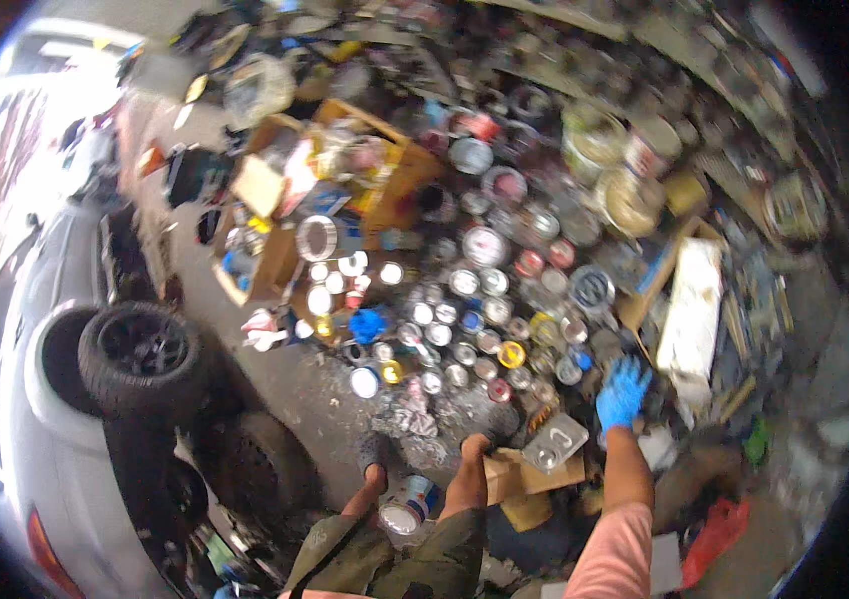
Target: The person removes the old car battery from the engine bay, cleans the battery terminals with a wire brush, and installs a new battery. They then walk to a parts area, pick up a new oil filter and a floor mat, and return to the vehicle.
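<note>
Reaching by packed cans, blue-gloved right hand is held with fingers spread wide; small grey can seen just left of it. Left hand's fingers can't be told.

- Grey concrete floor, stained and flecked with pale marks, well to the left of the right grip.
- Strong white daylight far off, beyond the grip and to its left, washing out most detail there.
- Silver car, well left of the grip, with a red tail lamp toward its near end.
- Black-tyred spoked wheel beside the car; another tyre nearer the grip.
- Pale, shelf-like ledge beyond the grip, slanting rightward, blurred and dimmer.
</note>
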A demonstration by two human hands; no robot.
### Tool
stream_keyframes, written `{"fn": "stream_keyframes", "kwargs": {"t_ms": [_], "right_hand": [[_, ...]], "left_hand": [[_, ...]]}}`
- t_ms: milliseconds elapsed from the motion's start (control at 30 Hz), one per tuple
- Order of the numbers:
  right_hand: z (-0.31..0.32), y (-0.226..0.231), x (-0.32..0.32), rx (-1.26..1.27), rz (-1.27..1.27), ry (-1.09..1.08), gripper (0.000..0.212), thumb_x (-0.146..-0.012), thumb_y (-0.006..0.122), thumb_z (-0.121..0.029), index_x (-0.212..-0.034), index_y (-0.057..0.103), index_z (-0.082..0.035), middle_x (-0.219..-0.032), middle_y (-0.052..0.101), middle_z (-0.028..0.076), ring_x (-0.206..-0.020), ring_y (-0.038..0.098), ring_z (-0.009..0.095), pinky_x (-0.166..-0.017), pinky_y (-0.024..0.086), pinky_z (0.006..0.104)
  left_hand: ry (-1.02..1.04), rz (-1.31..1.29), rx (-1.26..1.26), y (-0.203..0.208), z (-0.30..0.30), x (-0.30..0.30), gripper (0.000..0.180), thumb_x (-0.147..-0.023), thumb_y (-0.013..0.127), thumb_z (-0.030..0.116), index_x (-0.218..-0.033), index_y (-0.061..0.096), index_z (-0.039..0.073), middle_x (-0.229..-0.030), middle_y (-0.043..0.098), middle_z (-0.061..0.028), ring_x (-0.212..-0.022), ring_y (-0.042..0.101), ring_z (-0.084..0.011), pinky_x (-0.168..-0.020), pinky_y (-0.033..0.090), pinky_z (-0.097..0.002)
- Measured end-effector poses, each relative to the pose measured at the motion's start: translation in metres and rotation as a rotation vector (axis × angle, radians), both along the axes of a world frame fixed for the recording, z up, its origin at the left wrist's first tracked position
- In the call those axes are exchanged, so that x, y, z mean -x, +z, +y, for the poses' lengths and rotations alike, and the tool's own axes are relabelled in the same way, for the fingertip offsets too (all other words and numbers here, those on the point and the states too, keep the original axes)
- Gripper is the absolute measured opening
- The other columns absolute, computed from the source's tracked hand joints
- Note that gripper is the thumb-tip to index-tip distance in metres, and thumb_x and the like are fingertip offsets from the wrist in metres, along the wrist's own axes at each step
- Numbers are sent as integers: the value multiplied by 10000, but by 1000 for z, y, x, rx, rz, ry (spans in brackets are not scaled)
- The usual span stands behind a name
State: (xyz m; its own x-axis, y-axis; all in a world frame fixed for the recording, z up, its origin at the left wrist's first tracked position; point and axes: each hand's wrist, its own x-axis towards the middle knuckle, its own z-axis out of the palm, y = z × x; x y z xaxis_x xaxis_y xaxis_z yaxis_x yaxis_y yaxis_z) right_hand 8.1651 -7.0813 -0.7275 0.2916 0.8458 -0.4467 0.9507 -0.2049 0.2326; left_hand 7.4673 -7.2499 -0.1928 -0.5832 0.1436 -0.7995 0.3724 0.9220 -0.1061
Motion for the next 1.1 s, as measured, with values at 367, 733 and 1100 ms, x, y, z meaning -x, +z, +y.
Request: {"fn": "stream_keyframes", "kwargs": {"t_ms": [367, 733, 1100], "right_hand": [[66, 168, 121, -668, 551, 19, 568, -1100, 393, -340, -1582, 363, -41, -1589, 427, 221, -1420, 430, 453, -1180, 314, 566], [111, 316, 468, 109, 1674, -402, 665, -1108, 433, -399, -1638, 234, -50, -1578, 447, 106, -1401, 467, 219, -1173, 364, 348], [226, 386, 739, 446, 1521, -466, 553, -1085, 390, -481, -1502, 520, -143, -1133, 725, 237, -912, 739, 349, -835, 601, 435]], "left_hand": [[134, -22, -83, -44, -87, 43, 542, -697, 948, 297, -1141, 744, 64, -1090, 760, -64, -969, 696, -194, -916, 563, -365], [480, -93, -282, -92, -119, 183, 529, -664, 948, 333, -1036, 736, 22, -1036, 762, -75, -912, 700, -215, -854, 574, -375], [648, -72, -1146, -93, -64, 373, 484, -717, 914, 168, -1131, 702, 36, -1074, 741, -68, -964, 687, -193, -893, 568, -357]]}}
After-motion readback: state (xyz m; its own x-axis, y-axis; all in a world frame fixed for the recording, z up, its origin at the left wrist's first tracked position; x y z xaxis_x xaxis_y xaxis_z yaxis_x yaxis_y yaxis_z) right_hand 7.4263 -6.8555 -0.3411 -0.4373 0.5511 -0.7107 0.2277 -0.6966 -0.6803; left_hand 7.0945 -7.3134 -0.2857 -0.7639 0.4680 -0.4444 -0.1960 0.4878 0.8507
